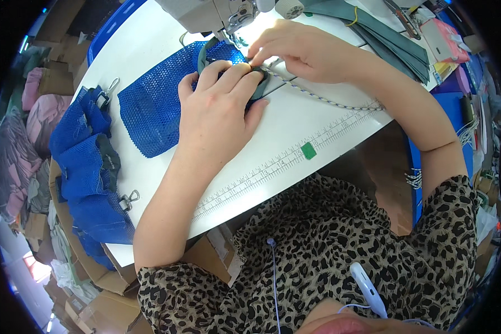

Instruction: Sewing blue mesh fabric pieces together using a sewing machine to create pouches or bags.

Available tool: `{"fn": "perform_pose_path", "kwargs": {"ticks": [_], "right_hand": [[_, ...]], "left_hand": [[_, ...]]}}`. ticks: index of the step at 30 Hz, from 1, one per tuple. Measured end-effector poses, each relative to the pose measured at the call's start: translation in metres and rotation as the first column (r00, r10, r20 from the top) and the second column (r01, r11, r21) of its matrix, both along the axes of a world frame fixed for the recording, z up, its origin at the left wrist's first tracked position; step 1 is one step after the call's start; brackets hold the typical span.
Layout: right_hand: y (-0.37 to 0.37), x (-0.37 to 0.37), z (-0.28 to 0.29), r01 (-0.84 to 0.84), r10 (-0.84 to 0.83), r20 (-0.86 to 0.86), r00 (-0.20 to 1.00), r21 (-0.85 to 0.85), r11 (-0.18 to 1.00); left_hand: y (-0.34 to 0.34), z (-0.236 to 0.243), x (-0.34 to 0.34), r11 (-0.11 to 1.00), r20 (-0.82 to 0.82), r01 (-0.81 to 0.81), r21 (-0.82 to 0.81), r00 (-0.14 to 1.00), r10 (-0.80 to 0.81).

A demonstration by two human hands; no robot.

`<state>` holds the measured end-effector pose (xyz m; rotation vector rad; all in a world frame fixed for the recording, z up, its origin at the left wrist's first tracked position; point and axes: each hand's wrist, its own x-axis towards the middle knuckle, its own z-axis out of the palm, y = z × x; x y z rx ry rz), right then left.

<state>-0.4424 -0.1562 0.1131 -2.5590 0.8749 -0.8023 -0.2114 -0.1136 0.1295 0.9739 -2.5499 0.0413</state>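
A blue mesh fabric piece [153, 103] with dark green binding strip [261, 83] lies on the white sewing table under the sewing machine's needle area [234, 39]. My left hand [217, 100] rests on the mesh, fingers spread and bent over its bound edge, thumb apart on the tabletop. Close to the needle, my right hand [295, 50] pinches at the fabric's edge with thumb and forefinger. The exact spot is partly hidden by fingers and glare. A thin patterned cord [323, 98] runs from beside the fingertips to the right across the table.
More blue mesh pieces [86, 161] with metal snap hooks [129, 199] hang over the table's left edge. Dark green strips [381, 47] lie at the back right beside scissors [402, 18]. A printed ruler [273, 166] and a green patch [308, 150] mark the front edge.
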Motion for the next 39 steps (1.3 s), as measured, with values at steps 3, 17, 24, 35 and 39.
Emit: {"fn": "perform_pose_path", "kwargs": {"ticks": [3,17,24,35,39], "right_hand": [[0.0,0.0,0.002,-0.046,0.043,-0.119,0.992,-0.024,0.999],[-0.005,-0.007,0.0,-0.079,0.08,0.007,0.997,0.199,0.977],[-0.001,-0.007,0.011,-0.014,0.0,0.035,0.999,0.408,0.913],[-0.008,-0.01,0.003,-0.177,0.175,0.026,0.984,0.212,0.961],[-0.006,-0.008,0.006,-0.172,0.175,-0.001,0.985,0.191,0.966]], "left_hand": [[0.0,0.0,-0.001,1.0,0.029,-0.005,-0.01,1.0,0.006],[0.003,-0.001,0.001,1.0,0.021,-0.017,0.017,1.0,0.017],[0.003,-0.002,0.001,1.0,-0.004,-0.024,0.02,1.0,0.024],[0.004,-0.003,0.001,0.999,-0.022,-0.031,0.029,0.999,0.031],[0.005,-0.003,0.001,0.999,-0.015,-0.031,0.007,0.999,0.031]]}}
